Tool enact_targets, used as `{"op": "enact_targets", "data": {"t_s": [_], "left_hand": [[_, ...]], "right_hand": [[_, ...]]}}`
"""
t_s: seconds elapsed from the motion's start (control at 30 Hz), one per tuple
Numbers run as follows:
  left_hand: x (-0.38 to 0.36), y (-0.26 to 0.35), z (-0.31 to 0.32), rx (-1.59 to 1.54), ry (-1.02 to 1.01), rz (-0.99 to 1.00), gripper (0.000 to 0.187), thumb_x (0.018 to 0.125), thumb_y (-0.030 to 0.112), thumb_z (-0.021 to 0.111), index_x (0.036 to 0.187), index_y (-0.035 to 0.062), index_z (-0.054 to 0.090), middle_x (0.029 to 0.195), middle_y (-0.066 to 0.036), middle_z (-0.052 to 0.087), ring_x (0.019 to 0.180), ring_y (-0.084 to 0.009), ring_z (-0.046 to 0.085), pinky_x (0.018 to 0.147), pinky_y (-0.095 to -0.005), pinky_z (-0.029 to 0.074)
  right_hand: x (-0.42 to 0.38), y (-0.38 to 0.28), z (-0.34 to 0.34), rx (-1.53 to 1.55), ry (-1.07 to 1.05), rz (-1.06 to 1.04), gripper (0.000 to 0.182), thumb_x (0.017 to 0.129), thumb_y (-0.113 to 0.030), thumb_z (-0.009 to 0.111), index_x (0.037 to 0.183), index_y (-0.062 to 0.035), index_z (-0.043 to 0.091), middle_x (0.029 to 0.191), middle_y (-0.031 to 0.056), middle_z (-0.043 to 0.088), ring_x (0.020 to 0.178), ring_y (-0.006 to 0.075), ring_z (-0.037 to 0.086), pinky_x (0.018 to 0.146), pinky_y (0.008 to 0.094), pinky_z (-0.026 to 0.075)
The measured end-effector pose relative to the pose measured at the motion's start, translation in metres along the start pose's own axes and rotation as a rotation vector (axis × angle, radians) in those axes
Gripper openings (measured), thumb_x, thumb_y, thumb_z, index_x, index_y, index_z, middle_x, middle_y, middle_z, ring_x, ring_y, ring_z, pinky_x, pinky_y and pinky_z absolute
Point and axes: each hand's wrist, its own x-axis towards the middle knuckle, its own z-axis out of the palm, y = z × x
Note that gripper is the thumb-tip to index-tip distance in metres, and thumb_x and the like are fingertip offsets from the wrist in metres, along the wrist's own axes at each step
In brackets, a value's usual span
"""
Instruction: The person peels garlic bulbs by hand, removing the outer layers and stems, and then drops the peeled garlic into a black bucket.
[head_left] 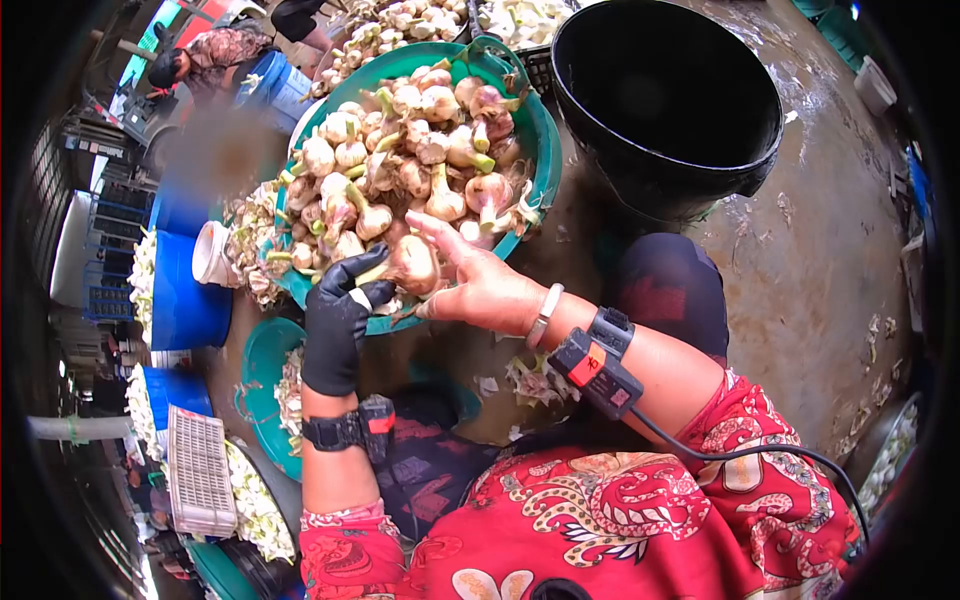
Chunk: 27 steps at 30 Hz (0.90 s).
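Observation:
Over the near rim of a green basin (548, 150) heaped with garlic bulbs (440, 104), both hands meet at one garlic bulb (415, 265). My left hand (338, 320), in a black glove, pinches the bulb's pale green stem between thumb and fingers. My bare right hand (488, 285) holds the round end of the same bulb, thumb below and fingers above. Purple-streaked skin and short cut stems show on the bulbs in the basin. The left palm side is hidden from view.
A large black bucket (660, 190) stands right of the basin. Below left sits a smaller green basin (265, 375) with peelings. Blue tubs (195, 305) and a white crate (200, 470) line the left side. Another person (215, 60) is at the upper left. Scraps lie on the wet floor (800, 290).

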Motion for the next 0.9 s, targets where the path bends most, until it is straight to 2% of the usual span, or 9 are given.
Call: {"op": "enact_targets", "data": {"t_s": [0.1,0.17,0.3,0.37,0.43,0.5,0.63,0.73,0.9], "left_hand": [[-0.028,-0.014,0.013,-0.181,0.012,0.004,0.036,0.083,0.007,0.061,0.118,-0.0023,0.057,0.117,-0.011,0.060,0.103,-0.0194,0.059,0.089,-0.0334,0.049],[-0.036,-0.019,0.019,-0.711,-0.003,-0.024,0.043,0.088,0.017,0.059,0.128,0.0005,0.050,0.124,-0.011,0.056,0.111,-0.0239,0.056,0.096,-0.0357,0.046],[-0.030,-0.034,0.032,-0.870,0.001,-0.056,0.040,0.093,0.026,0.054,0.123,-0.0007,0.053,0.119,-0.010,0.057,0.108,-0.0249,0.057,0.091,-0.0391,0.050],[-0.031,-0.034,0.033,-0.849,-0.008,-0.044,0.036,0.094,0.023,0.054,0.121,-0.0004,0.055,0.116,-0.010,0.058,0.106,-0.0232,0.058,0.090,-0.0377,0.050],[-0.033,-0.029,0.035,-0.565,0.037,0.046,0.031,0.093,0.018,0.055,0.119,-0.0001,0.056,0.112,-0.009,0.060,0.104,-0.0194,0.058,0.087,-0.0362,0.052],[-0.038,-0.023,0.035,-0.532,0.066,0.028,0.030,0.093,0.015,0.056,0.118,0.0001,0.057,0.110,-0.008,0.061,0.102,-0.0179,0.059,0.084,-0.0351,0.053],[-0.042,-0.022,0.034,-0.528,0.104,-0.035,0.029,0.091,0.009,0.054,0.118,-0.0006,0.056,0.106,-0.010,0.063,0.092,-0.0199,0.063,0.076,-0.0324,0.054],[-0.041,-0.022,0.033,-0.531,0.091,-0.021,0.028,0.090,0.008,0.054,0.117,-0.0010,0.056,0.104,-0.010,0.063,0.087,-0.0203,0.064,0.071,-0.0343,0.056],[-0.047,0.000,0.039,-0.502,0.097,0.012,0.028,0.091,0.009,0.055,0.116,-0.0013,0.057,0.101,-0.010,0.064,0.088,-0.0207,0.064,0.072,-0.0346,0.056]], "right_hand": [[-0.001,0.014,0.004,0.321,-0.099,0.085,0.074,0.071,0.007,0.066,0.138,-0.0105,0.039,0.111,0.0030,0.053,0.096,0.0113,0.052,0.084,0.0270,0.046],[-0.010,0.008,0.009,0.308,-0.066,0.064,0.066,0.069,0.007,0.067,0.130,-0.0113,0.047,0.106,0.0014,0.053,0.096,0.0102,0.052,0.084,0.0264,0.046],[-0.012,0.021,0.013,-0.129,0.085,-0.212,0.060,0.067,0.004,0.071,0.121,-0.0105,0.051,0.105,0.0015,0.054,0.097,0.0114,0.054,0.084,0.0281,0.047],[-0.010,0.027,0.012,-0.488,0.183,-0.566,0.063,0.064,0.003,0.073,0.121,-0.0101,0.050,0.105,0.0013,0.054,0.097,0.0104,0.053,0.084,0.0282,0.047],[-0.013,0.025,0.014,-0.506,0.185,-0.554,0.062,0.065,0.002,0.074,0.122,-0.0105,0.051,0.109,0.0022,0.055,0.098,0.0121,0.055,0.085,0.0282,0.048],[-0.018,0.024,0.017,-0.128,0.125,-0.224,0.060,0.069,0.001,0.073,0.123,-0.0101,0.050,0.110,0.0034,0.056,0.098,0.0152,0.058,0.087,0.0288,0.048],[-0.018,0.024,0.017,0.086,0.134,-0.092,0.059,0.072,0.001,0.073,0.124,-0.0066,0.049,0.108,0.0042,0.058,0.096,0.0162,0.058,0.085,0.0296,0.049],[-0.013,0.023,0.009,0.584,-0.039,0.099,0.061,0.070,0.000,0.075,0.124,-0.0005,0.047,0.105,0.0044,0.059,0.093,0.0149,0.058,0.083,0.0302,0.050],[-0.016,0.016,0.009,0.520,0.013,0.069,0.061,0.071,-0.002,0.076,0.125,-0.0018,0.047,0.104,0.0040,0.059,0.094,0.0146,0.059,0.084,0.0299,0.051]]}}
